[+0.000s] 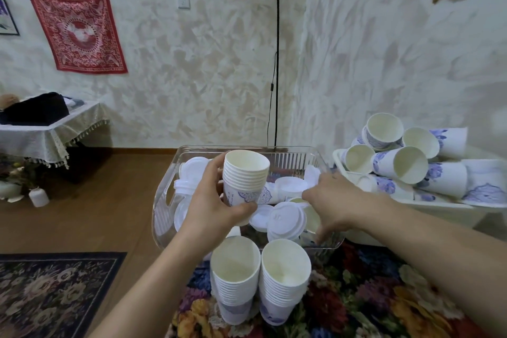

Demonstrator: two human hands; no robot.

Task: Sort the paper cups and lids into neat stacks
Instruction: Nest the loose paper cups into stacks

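Observation:
My left hand [210,202] grips a stack of nested white paper cups [245,173] with a blue print and holds it upright above the clear plastic bin [164,200]. My right hand [333,200] reaches into the bin among white lids [286,218], fingers spread and curled downward; whether it holds anything is hidden. Two tall stacks of nested cups [236,277] [284,277] stand on the floral cloth in front of the bin.
A white tray [411,203] at the right holds a loose heap of cups [408,164] lying on their sides. A floor lamp [277,63] stands behind the bin. At the left are a lace-covered side table [41,134], wooden floor and a dark rug [49,291].

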